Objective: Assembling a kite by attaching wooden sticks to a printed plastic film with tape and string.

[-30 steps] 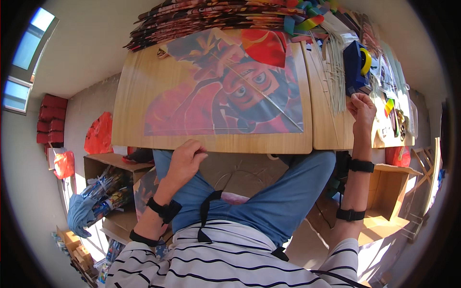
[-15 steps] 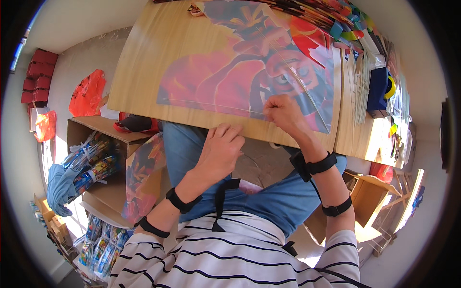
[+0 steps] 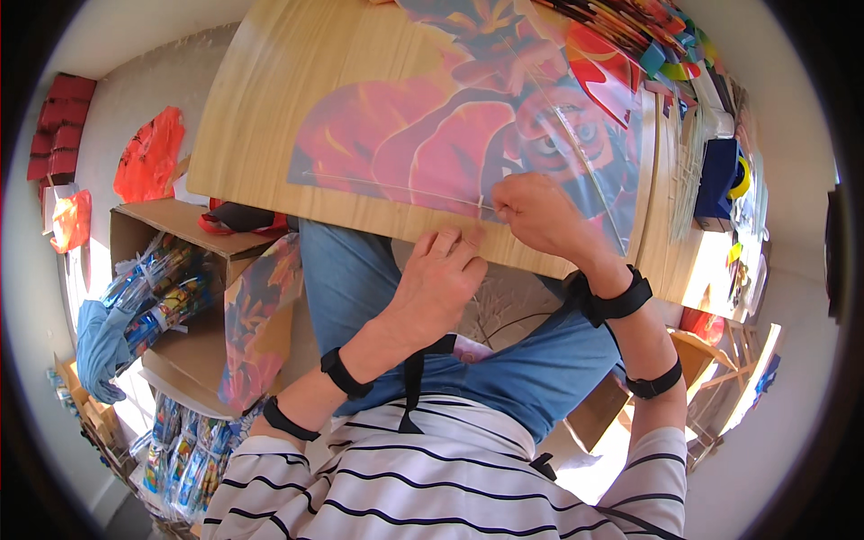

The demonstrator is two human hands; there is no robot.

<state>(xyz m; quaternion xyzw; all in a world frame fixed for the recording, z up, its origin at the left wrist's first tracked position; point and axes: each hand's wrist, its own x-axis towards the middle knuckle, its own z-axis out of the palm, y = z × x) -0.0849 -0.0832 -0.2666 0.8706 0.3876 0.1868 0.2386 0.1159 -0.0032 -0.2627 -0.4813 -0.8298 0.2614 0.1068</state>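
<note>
A thin, see-through kite sail (image 3: 378, 153), printed in red, pink and dark tones, lies flat on the wooden table. Slender pale rods run along its near edge and across its right part. My right hand (image 3: 543, 216) is closed over the near edge, its fingertips pinched beside a small whitish strip (image 3: 481, 205); what they grip is hidden. My left hand (image 3: 441, 281) rests at the table's front edge with bent fingers slightly apart, just short of the strip. Its thumb does not show, and its fingertips are a little blurred.
The wooden table (image 3: 243, 117) ends just above my lap. Bundled rods and coloured pieces (image 3: 630, 36) lie at the far right, near a dark blue box (image 3: 715, 180) and yellow tape (image 3: 741, 177). A carton (image 3: 166, 216) with wrapped bundles stands at left, a printed sheet (image 3: 256, 315) beside it.
My left hand has moved right and slightly up toward my right hand. The small whitish strip now shows beside my right fingertips. The view has shifted a little.
</note>
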